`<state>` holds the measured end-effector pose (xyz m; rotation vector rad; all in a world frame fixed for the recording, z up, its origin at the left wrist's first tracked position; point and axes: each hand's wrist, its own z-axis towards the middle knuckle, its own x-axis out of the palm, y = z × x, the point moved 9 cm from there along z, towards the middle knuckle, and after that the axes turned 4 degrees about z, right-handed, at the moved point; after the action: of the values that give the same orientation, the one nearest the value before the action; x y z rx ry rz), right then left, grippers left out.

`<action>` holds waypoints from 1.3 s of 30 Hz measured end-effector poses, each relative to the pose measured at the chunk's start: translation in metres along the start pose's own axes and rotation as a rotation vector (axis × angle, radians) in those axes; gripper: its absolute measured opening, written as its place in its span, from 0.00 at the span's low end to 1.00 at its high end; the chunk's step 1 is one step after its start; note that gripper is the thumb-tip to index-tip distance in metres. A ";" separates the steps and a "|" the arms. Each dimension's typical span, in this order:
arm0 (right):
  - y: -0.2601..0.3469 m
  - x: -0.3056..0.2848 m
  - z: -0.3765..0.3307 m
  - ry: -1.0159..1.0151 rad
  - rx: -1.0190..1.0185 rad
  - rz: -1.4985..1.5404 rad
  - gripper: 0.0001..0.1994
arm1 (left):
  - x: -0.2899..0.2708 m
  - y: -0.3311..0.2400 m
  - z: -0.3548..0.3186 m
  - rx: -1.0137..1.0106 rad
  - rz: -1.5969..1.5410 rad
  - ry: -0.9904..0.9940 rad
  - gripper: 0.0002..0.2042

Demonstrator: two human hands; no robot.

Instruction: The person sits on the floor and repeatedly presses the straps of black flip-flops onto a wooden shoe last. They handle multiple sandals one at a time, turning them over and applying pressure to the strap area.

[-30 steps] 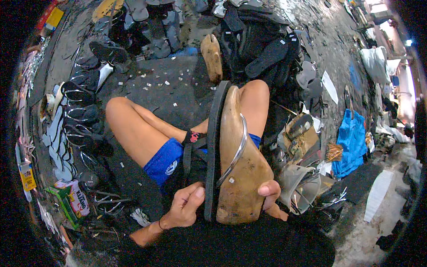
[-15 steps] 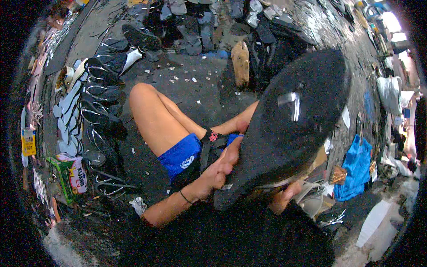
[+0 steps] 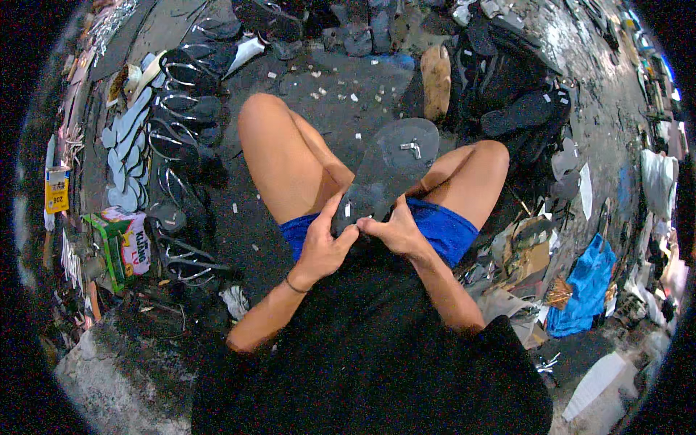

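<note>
Over my lap I hold a dark grey-black sandal sole [image 3: 395, 163], its broad end pointing away from me. A small silvery piece [image 3: 411, 149] lies across the broad end, and a pale fleck shows close to the left fingers. My left hand [image 3: 322, 246] is closed on the near end from the left, the thumb on top. From the right my right hand [image 3: 391, 230] grips the same end. Both thumb tips almost meet at its near edge; most other fingers are hidden beneath. My crossed legs lie on either side of the sole.
Black sandals with silvery straps [image 3: 181, 145] line the left side, beside grey sole-shaped pieces [image 3: 129, 170] and a green-and-white box [image 3: 119, 246]. Beyond my legs stand a tan foot-shaped form [image 3: 436, 83] and dark footwear [image 3: 525, 112]. A blue bag [image 3: 580, 286] lies at the right.
The sole has come down from close before the camera to my lap, its top now in view. My right hand has moved left to its near end, alongside the left hand.
</note>
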<state>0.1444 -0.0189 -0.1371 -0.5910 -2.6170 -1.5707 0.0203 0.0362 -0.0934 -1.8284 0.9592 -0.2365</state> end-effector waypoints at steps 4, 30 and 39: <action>0.004 -0.003 -0.002 -0.048 -0.076 -0.082 0.42 | 0.000 0.010 -0.002 0.044 -0.365 0.007 0.27; 0.152 -0.010 -0.028 -0.177 -0.576 -0.436 0.33 | -0.029 -0.074 0.125 0.260 -0.931 -0.067 0.32; 0.101 -0.052 -0.032 -0.177 -0.354 -0.322 0.31 | -0.116 -0.068 0.150 0.310 -1.035 0.088 0.39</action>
<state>0.2214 -0.0203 -0.0473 -0.3440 -2.6815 -2.2014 0.0601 0.2328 -0.0766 -1.8693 -0.0637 -1.0346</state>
